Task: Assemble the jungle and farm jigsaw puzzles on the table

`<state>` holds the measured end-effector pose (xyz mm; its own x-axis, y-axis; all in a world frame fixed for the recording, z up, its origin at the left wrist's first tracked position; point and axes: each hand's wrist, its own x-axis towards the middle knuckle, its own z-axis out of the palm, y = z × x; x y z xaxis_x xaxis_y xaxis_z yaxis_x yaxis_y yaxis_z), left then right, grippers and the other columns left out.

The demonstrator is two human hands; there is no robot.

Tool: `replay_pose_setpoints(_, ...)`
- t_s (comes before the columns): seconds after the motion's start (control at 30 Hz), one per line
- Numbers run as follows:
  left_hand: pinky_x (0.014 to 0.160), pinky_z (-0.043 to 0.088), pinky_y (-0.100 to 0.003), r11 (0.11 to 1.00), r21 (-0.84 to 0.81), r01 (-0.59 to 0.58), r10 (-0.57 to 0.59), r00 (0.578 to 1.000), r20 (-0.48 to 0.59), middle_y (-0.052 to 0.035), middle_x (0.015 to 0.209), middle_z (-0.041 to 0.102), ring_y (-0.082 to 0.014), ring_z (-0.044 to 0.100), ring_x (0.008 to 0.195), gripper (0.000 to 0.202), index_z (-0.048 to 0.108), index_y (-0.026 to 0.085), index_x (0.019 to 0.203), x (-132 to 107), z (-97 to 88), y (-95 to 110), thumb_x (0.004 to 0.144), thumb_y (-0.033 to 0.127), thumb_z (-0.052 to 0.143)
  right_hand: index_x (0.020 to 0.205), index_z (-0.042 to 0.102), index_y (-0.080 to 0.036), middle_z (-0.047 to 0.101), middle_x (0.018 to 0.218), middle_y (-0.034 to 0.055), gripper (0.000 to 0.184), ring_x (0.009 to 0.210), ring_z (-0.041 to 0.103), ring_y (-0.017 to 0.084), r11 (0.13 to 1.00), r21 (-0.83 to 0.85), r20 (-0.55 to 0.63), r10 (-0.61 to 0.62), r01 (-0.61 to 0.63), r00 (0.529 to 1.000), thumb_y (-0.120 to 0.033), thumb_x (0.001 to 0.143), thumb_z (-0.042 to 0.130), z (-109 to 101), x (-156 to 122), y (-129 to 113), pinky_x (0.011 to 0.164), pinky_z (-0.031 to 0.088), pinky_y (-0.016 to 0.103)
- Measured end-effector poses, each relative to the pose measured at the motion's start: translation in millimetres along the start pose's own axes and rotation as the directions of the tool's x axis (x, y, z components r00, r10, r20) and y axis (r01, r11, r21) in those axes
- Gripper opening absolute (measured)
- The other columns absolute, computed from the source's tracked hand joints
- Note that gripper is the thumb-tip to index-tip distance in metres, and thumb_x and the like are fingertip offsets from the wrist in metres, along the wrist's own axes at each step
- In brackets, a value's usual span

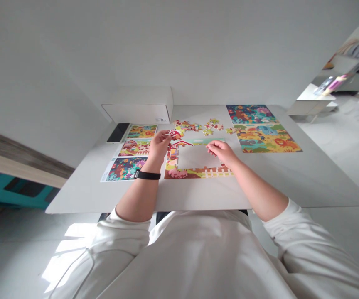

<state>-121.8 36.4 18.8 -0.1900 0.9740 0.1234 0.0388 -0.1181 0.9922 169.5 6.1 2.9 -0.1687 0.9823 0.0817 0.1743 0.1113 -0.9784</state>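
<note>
puzzle piece (pixel 172 133) printed with a red-and-white barn door is pinched at the fingertips (pixel 168 134) of the left hand (pixel 159 147), held clear of the surface near the top-left corner of a part-built jigsaw puzzle (pixel 179 173) on a white table (pixel 276 182). the right hand (pixel 220 151) is kept open and relaxed, its fingers loosely curved and grasping nothing, near the inner edge of the puzzle's lower right side (whether the table is being touched by them cannot be told from this view). a bare rectangle is enclosed by the assembled border, and loose pieces (pixel 192 126) are scattered beyond its top edge, beside a large printed picture sheet (pixel 265 138). smaller picture cards (pixel 135 147) are laid out to the left. the border appears not to be fixed down, so it could be knocked out of line if brushed by the right hand or by the left wrist, where a black watch band (pixel 146 175) is worn. the held piece could be lost among the loose ones if the pinch were relaxed, or pressed into a wrong slot if similar printed areas were confused
</note>
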Motion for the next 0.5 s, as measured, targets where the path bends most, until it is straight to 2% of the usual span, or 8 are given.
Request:
replay_pose_setpoints(0.2, 0.050, 0.039, -0.018, 0.996, 0.089, -0.028, 0.022, 0.998, 0.066, 0.0020, 0.075, 0.069, -0.0086, 0.056, 0.055, 0.028, 0.072, 0.019, 0.106, -4, 2.8, -5, 0.080, 0.030, 0.077, 0.090, 0.075, -0.024, 0.074, 0.081, 0.0031, 0.039, 0.073, 0.062, 0.018, 1.000, -0.026, 0.012, -0.001, 0.001, 1.000, -0.062, 0.084, 0.074, 1, 2, 6, 0.065, 0.048, 0.029)
replay_pose_setpoints(0.3, 0.048, 0.037, -0.018, 0.988, 0.151, -0.041, 0.022, 0.992, 0.122, 0.0015, 0.075, 0.070, -0.0099, 0.058, 0.055, 0.032, 0.073, 0.020, 0.109, -9, 5.1, -6, 0.078, 0.028, 0.077, 0.096, 0.074, -0.024, 0.074, 0.084, 0.0031, 0.032, 0.076, 0.064, 0.019, 0.995, -0.087, -0.009, -0.039, 0.038, 0.999, -0.054, 0.086, 0.073, 0, 3, 8, 0.072, 0.052, 0.032)
replay_pose_setpoints(0.4, 0.047, 0.038, -0.019, 0.983, 0.186, -0.010, -0.025, 0.982, 0.185, 0.0008, 0.075, 0.071, -0.0109, 0.059, 0.054, 0.034, 0.073, 0.020, 0.111, -14, 9.9, -6, 0.078, 0.026, 0.077, 0.106, 0.073, -0.025, 0.076, 0.102, 0.0061, 0.026, 0.087, 0.069, 0.022, 0.959, -0.247, -0.062, -0.158, 0.138, 0.986, -0.040, 0.084, 0.077, 1, 4, 9, 0.081, 0.056, 0.037)
replay_pose_setpoints(0.5, 0.046, 0.038, -0.019, 0.973, 0.220, 0.067, -0.118, 0.966, 0.228, 0.0005, 0.070, 0.070, -0.0103, 0.057, 0.051, 0.031, 0.072, 0.019, 0.108, -20, 16.2, -4, 0.078, 0.024, 0.080, 0.113, 0.072, -0.025, 0.073, 0.124, 0.0108, 0.030, 0.104, 0.070, 0.027, 0.868, -0.417, 0.005, -0.295, 0.270, 0.955, -0.028, 0.083, 0.078, 3, 6, 7, 0.085, 0.058, 0.040)
